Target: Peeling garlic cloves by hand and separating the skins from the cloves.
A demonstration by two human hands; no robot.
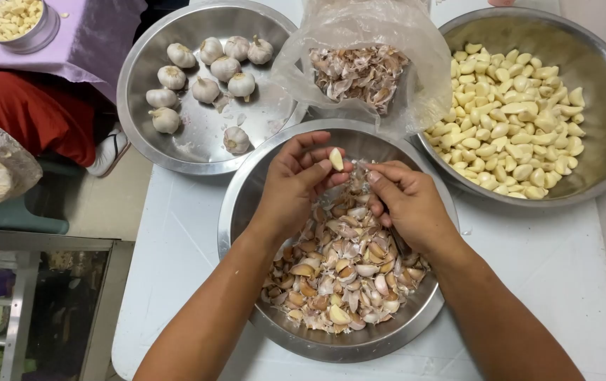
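Observation:
My left hand point(294, 185) pinches a peeled garlic clove point(335, 159) between thumb and fingers above the near steel bowl point(246, 187). That bowl holds several unpeeled cloves and loose skins point(342, 271). My right hand point(407, 203) is curled beside the left, its fingertips close to the clove; a thin dark handle, perhaps a small knife, seems to lie in its palm, mostly hidden. A far-left bowl point(141, 134) holds several whole garlic bulbs point(205, 89). The far-right bowl point(603, 85) is heaped with peeled cloves point(511, 120).
A clear plastic bag point(366, 42) of garlic skins sits between the two far bowls. All bowls rest on a white table point(550, 261). At far left are a purple cloth, a small tin of cloves point(15, 21), red fabric and a metal shelf.

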